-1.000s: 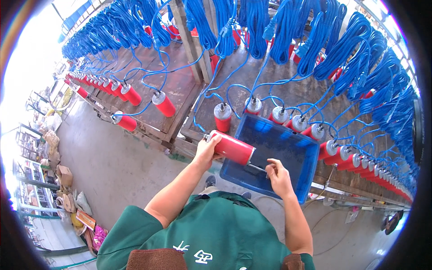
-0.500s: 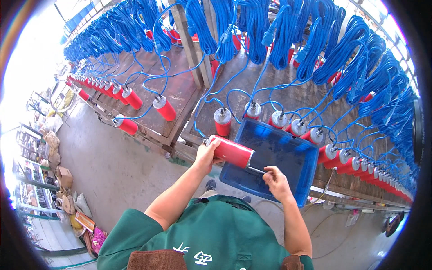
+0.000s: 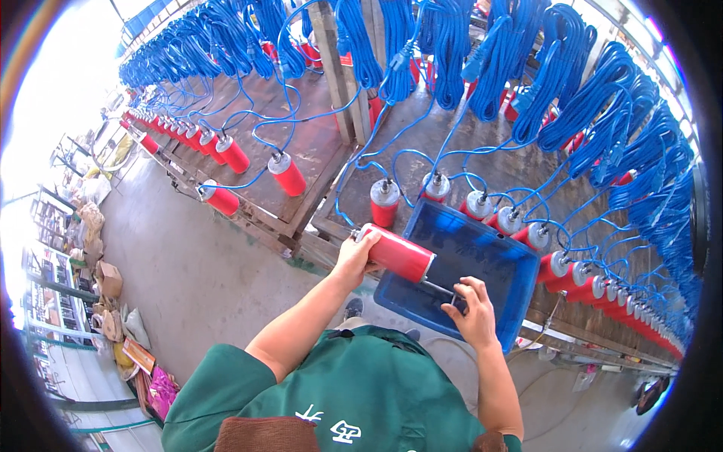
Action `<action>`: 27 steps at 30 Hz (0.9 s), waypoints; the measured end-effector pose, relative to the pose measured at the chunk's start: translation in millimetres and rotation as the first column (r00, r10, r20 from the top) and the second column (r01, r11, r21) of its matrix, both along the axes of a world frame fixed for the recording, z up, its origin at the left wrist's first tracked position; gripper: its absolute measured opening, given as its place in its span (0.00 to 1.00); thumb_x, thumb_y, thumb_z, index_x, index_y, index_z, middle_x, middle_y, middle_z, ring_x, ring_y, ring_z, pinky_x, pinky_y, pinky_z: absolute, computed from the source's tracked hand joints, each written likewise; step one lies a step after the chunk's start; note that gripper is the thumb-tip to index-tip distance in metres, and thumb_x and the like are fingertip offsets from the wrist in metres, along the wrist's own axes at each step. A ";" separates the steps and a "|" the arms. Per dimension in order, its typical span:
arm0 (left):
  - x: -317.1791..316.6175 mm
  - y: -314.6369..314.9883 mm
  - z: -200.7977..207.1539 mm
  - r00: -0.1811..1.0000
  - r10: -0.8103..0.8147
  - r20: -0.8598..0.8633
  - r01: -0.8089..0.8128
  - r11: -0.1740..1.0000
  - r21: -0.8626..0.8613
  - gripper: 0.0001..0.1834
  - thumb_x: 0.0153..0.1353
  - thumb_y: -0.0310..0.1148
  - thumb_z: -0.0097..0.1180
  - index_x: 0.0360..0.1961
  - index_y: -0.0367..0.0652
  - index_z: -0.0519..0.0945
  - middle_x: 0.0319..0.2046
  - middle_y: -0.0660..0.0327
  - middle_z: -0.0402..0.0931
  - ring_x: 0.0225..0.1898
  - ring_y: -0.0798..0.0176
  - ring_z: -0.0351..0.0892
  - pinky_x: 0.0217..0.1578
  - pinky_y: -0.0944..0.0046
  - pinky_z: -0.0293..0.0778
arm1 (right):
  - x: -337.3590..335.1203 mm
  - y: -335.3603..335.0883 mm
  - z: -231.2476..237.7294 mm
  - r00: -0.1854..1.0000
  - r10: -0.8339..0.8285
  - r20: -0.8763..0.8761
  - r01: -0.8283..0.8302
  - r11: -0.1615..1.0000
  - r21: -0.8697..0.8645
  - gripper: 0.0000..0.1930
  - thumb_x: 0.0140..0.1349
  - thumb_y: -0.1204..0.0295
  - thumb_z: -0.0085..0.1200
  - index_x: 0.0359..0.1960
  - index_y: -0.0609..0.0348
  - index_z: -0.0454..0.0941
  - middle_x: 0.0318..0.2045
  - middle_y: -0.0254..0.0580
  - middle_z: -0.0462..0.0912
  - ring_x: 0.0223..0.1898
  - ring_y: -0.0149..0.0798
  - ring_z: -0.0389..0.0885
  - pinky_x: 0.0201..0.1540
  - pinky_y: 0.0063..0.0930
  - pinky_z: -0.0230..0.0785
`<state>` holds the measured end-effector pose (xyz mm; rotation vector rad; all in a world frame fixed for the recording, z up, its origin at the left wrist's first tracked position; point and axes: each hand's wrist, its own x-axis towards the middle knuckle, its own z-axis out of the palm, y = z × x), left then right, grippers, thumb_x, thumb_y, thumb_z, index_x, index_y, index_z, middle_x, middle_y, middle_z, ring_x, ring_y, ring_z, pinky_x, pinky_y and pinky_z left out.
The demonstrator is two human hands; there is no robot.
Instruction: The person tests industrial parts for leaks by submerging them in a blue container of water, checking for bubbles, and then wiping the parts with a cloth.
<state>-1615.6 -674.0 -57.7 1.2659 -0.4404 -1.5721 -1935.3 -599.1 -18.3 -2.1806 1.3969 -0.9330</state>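
Note:
In my left hand (image 3: 355, 260) lies a red cylinder (image 3: 399, 255), tilted down to the right above the near left part of a blue plastic tray. My fingers and thumb wrap its upper left end, where a blue cable runs off. My right hand (image 3: 474, 310) pinches the outer end of a thin metal rod tool (image 3: 439, 288), with what looks like a short crosspiece at the fingers. The rod's other end meets the lower right end of the cylinder; whether it sits inside cannot be made out. The blue tray (image 3: 518, 301) rests at the table's near edge, below both hands.
Similar red cylinders with grey caps (image 3: 384, 194) line the table edge on both sides of the tray. Blue cables link them to coiled bundles (image 3: 572, 113) hanging above. A wooden post (image 3: 329, 71) rises between two tables (image 3: 248, 135). Boxes and bags (image 3: 109, 280) lie along the left.
The view has shifted slightly, so the scene sits a little to the right. My right hand's fingers have turned and opened out somewhat around the rod's end. My left hand keeps its hold.

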 end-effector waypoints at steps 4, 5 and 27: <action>-1.3 -0.3 -5.0 1.000 -0.005 0.024 0.006 1.000 -0.030 0.25 0.67 0.45 0.67 0.58 0.43 0.77 0.46 0.57 0.84 0.42 0.58 0.89 0.39 0.52 0.91 | -3.4 -5.5 -26.1 0.992 -0.044 0.115 0.029 0.991 0.128 0.17 0.69 0.61 0.67 0.50 0.61 0.85 0.42 0.46 0.86 0.37 0.39 0.86 0.42 0.32 0.81; -0.6 -1.1 -10.1 0.998 -0.009 0.058 0.011 0.999 -0.041 0.26 0.66 0.47 0.67 0.58 0.43 0.77 0.47 0.57 0.85 0.43 0.57 0.90 0.39 0.52 0.91 | -3.2 -5.1 -34.8 0.942 -0.202 0.269 0.068 0.897 0.437 0.16 0.72 0.61 0.65 0.51 0.62 0.85 0.37 0.44 0.87 0.33 0.36 0.86 0.37 0.29 0.80; -8.1 -6.1 -4.6 0.993 -0.009 0.116 0.012 1.000 -0.027 0.29 0.64 0.49 0.70 0.52 0.33 0.81 0.44 0.51 0.86 0.40 0.52 0.90 0.35 0.53 0.91 | 2.0 -5.7 -13.1 0.795 -0.413 0.445 -0.099 0.636 0.766 0.16 0.77 0.61 0.58 0.46 0.63 0.88 0.27 0.34 0.84 0.25 0.24 0.77 0.27 0.22 0.69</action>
